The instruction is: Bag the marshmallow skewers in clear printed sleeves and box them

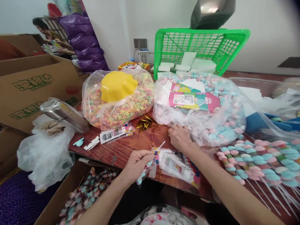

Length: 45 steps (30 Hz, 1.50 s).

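My left hand [140,161] is closed around the neck of a clear-wrapped marshmallow skewer [141,178], its white stick [161,145] poking out past the fingers. Blue and pink pieces show below the fist. My right hand [180,136] rests on the table with curled fingers, beside the big bag of pink and blue marshmallows [225,109]. Whatever its fingertips hold is hidden. Just left of it lies a bunch of gold twist ties [144,123]. Printed clear packets [177,167] lie between my forearms at the table's front edge.
Unwrapped marshmallow skewers [262,159] are heaped at right. Behind stand a green basket [161,32] and a bag of ring-shaped candy [122,114] topped by a yellow bowl [118,86]. A steel flask [67,115] leans at left; wrapped skewers [87,190] fill a box below. A person [50,32] sits behind.
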{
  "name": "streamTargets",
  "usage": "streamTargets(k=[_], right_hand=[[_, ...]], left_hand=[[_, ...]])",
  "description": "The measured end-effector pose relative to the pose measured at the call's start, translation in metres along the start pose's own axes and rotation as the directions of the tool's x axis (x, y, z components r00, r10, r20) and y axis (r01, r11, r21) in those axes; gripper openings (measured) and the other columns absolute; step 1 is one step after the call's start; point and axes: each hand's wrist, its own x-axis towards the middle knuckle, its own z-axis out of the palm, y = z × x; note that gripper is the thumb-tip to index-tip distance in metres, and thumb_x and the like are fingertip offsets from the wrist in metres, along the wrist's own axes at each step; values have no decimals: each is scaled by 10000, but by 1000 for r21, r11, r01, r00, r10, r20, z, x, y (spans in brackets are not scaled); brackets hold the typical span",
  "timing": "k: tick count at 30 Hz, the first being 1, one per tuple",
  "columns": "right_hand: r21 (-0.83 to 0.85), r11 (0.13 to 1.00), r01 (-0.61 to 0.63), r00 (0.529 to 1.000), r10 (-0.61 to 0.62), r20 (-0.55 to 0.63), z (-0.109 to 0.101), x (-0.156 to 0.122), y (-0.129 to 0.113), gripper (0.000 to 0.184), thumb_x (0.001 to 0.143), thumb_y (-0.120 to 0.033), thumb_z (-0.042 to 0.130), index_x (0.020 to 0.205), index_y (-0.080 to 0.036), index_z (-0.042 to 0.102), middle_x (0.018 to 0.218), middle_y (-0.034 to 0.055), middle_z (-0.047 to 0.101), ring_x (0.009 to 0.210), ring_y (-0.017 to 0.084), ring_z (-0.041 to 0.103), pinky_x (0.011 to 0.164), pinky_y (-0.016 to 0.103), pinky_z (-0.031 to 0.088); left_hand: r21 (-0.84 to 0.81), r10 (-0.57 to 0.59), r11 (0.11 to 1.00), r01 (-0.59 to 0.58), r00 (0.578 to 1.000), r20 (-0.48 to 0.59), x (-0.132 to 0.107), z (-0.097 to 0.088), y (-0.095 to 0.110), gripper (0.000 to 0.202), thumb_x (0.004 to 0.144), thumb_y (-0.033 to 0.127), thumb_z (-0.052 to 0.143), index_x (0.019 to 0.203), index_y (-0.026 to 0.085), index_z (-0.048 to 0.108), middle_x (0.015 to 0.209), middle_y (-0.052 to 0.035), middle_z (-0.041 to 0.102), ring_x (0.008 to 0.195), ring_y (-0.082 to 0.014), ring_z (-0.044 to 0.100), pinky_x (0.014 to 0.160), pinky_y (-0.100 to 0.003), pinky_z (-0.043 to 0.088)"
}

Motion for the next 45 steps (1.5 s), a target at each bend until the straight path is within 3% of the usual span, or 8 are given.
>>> streamTargets(k=[5, 10, 16, 22, 30, 36, 41, 45], right_hand=[[182, 983, -14, 999, 20, -33, -6, -11, 9, 152, 796, -153, 520, 742, -163, 663, 909, 129, 655, 970, 269, 531, 899, 468, 353], [503, 863, -59, 990, 113, -79, -16, -26, 37, 192, 783, -334, 550, 743, -194, 677, 759, 29, 666, 748, 174, 585, 735, 329, 455], [743, 662, -102, 965, 247, -88, -19, -39, 47, 274, 736, -418, 613, 788, -164, 700, 569, -3, 608, 485, 119, 504, 481, 253, 383], [815, 579, 12, 974, 179, -141, -42, -58, 13, 156, 741, -317, 660, 826, -206, 728, 744, 23, 683, 652, 149, 600, 585, 271, 448], [399, 844, 357, 916, -233, -327, -39, -92, -19, 313, 865, -82, 459, 1047, -184, 693, 794, 49, 667, 738, 156, 593, 654, 285, 458], [379, 861, 340, 917, -215, -335, -37, -104, -12, 364, 851, -45, 448, 1078, -223, 671, 831, 41, 686, 757, 156, 621, 671, 281, 493], [377, 846, 376, 903, -244, -353, -33, -110, -16, 442, 826, -42, 444, 1188, -245, 597, 967, 59, 690, 895, 185, 639, 793, 339, 518], [493, 831, 258, 888, -3, -459, -25, -122, -24, 287, 851, -125, 507, 1113, -220, 573, 786, 14, 635, 716, 152, 608, 681, 290, 510]], left_hand=[[-225, -61, 972, 68, 997, 38, -4, 2, -2, 288, 742, 393, 696, 722, 108, 664, 612, -27, 610, 481, -56, 502, 423, -143, 268], [-305, -83, 947, 104, 993, 82, 2, 18, 3, 277, 708, 386, 721, 708, 116, 657, 597, 0, 601, 394, -33, 426, 400, -166, 329], [-170, -60, 983, 74, 994, 89, 9, 38, 5, 295, 704, 397, 691, 673, 106, 658, 592, -14, 605, 375, -23, 414, 366, -150, 252], [-2, -8, 1000, 8, 999, 33, 17, 48, 7, 283, 708, 394, 662, 711, 112, 692, 518, 18, 545, 376, -44, 409, 381, -170, 256], [61, 145, 987, -152, 984, 108, 24, 70, 11, 321, 779, 383, 589, 568, 155, 510, 457, 71, 371, 393, -43, 315, 405, -177, 255], [57, 167, 982, -180, 969, 184, 16, 75, 10, 253, 749, 361, 627, 666, 122, 639, 517, 47, 424, 460, -47, 318, 452, -179, 259], [-35, 136, 991, -133, 982, 132, 16, 75, 8, 298, 729, 407, 670, 675, 114, 684, 504, 46, 429, 435, -39, 301, 430, -177, 240], [-75, 147, 987, -142, 986, 74, 17, 71, 4, 283, 715, 382, 685, 617, 118, 660, 483, 46, 439, 419, -41, 318, 414, -181, 236]])
